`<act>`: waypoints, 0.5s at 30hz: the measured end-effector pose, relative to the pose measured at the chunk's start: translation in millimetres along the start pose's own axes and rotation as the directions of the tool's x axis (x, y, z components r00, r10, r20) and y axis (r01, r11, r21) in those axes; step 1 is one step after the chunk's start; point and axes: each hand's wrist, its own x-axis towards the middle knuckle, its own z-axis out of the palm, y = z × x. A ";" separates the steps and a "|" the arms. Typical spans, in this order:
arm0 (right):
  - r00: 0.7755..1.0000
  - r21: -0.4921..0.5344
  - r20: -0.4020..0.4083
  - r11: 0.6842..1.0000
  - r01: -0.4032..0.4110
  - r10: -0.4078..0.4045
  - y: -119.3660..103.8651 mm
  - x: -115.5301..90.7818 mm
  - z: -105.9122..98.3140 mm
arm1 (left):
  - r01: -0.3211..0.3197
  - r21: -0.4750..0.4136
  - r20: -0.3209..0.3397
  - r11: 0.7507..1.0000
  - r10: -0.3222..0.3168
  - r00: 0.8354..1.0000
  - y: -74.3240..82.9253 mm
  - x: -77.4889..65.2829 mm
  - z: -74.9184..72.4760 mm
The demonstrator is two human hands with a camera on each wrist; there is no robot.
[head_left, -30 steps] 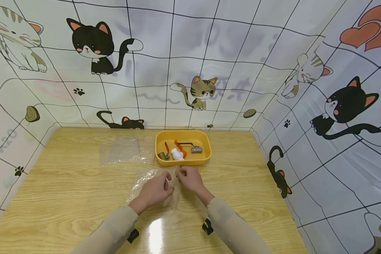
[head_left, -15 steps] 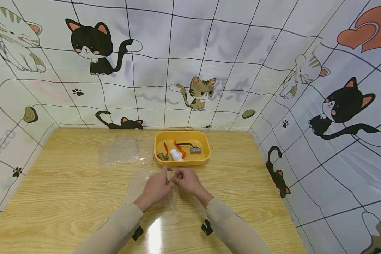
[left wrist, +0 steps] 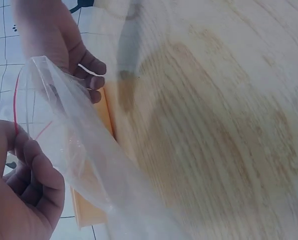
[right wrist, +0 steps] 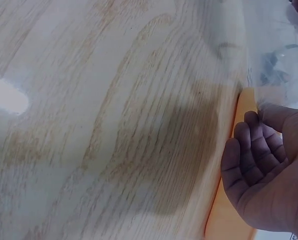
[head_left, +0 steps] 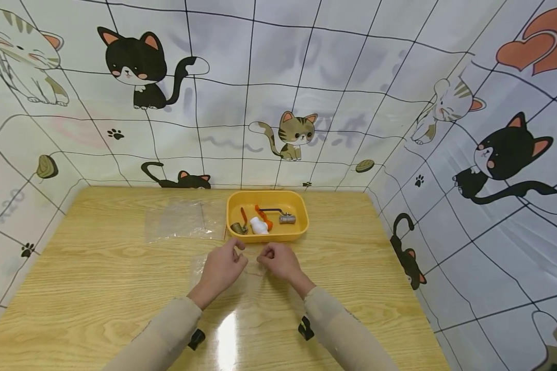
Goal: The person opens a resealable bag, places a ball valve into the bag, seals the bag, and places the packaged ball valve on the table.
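My left hand (head_left: 222, 269) pinches one edge of the mouth of a clear plastic zip bag (left wrist: 99, 155) between thumb and forefinger. A thin red strip (left wrist: 15, 102) runs along that mouth, beside the left fingertips. Opposite it, my right hand (head_left: 280, 263) pinches the other side of the bag with thumb and forefinger, its remaining fingers curled in the right wrist view. The mouth stands spread between the two hands, and the bag's body hangs down toward the wooden table. In the head view the bag is faint and partly behind the left hand.
Just beyond the hands is a yellow tray (head_left: 299, 236). It contains a metal valve with a blue lever (head_left: 287, 218), a brass valve with a red handle (head_left: 238, 228), a white fitting (head_left: 258, 225) and an orange piece (head_left: 265, 219). Another clear bag (head_left: 176, 221) lies left of it.
The hands came together at the bag's edge, then drew apart, the left one moving left. The bag's mouth has spread and its red strip now shows between them.
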 end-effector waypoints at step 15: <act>0.999 0.016 0.003 0.998 0.054 -0.054 -5.7 -2.6 -3.0 | 0.006 0.046 0.012 0.999 -0.007 1.000 -6.2 1.4 2.3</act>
